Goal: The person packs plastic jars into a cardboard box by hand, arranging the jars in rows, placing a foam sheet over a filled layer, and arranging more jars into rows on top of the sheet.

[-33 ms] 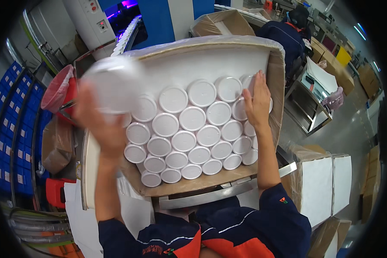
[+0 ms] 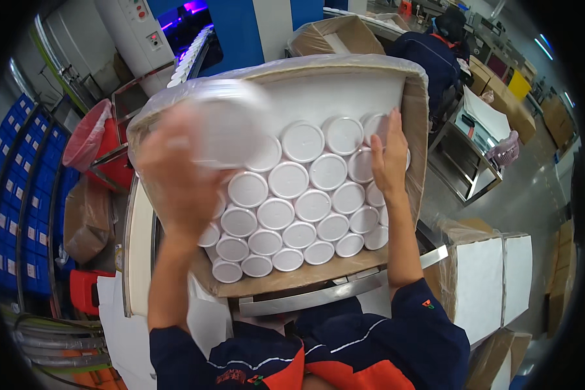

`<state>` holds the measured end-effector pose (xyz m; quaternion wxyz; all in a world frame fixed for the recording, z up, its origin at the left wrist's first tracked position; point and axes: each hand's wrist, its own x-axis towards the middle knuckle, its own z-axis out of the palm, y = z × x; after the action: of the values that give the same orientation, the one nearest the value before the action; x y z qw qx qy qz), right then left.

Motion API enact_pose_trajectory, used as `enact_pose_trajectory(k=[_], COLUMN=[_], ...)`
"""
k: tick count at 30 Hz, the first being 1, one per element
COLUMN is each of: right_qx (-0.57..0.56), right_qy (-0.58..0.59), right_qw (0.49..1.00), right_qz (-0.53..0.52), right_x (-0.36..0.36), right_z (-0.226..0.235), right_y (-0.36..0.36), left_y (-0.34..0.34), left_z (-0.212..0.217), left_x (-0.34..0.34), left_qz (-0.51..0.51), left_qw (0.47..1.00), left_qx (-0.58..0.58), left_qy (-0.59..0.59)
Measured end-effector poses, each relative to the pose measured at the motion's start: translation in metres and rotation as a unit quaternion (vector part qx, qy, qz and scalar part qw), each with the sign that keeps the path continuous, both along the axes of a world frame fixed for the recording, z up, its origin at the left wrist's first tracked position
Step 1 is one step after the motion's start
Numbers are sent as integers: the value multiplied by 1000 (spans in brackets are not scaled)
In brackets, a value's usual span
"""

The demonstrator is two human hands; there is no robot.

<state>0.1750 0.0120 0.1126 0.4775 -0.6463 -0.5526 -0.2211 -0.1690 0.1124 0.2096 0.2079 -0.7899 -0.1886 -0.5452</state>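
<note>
A white round tub, smeared by motion, is in my left hand, held over the left part of a lined cardboard box. Inside the box, several white lidded tubs lie stacked in staggered rows, their round ends facing me. My right hand rests at the right end of the upper row. Its fingers are stretched out and together, the palm against the tubs there. My left hand covers some of the tubs at the stack's left side.
A metal bar runs in front of the box. Behind it, a conveyor carries white pieces out of a machine. Blue bins and a red bin stand left. At right are a metal table, wrapped cartons and a co-worker.
My left hand has carried the white tub to the right, from the box's left edge to over the stacked rows. My right hand stays almost in place.
</note>
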Motion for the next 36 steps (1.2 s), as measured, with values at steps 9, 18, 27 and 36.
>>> enact_pose_trajectory(k=[9,18,27,36], right_qx=[115,86,67,-40], right_qy=[164,92,-36,-144], right_qw=[979,992,996,942], right_qz=[31,1,-41,-299], right_x=[11,13,13,4], right_z=[5,11,30,30], right_y=[-31,-22,29,62], left_y=[-7,15,6,34], left_z=[-21,-33,-29,18], left_x=[241,280,249,-49], left_qz=[-1,-14,-48,-38], left_qw=[982,980,970,991], left_qx=[143,78,-3,9], left_qy=[122,182,238,-131])
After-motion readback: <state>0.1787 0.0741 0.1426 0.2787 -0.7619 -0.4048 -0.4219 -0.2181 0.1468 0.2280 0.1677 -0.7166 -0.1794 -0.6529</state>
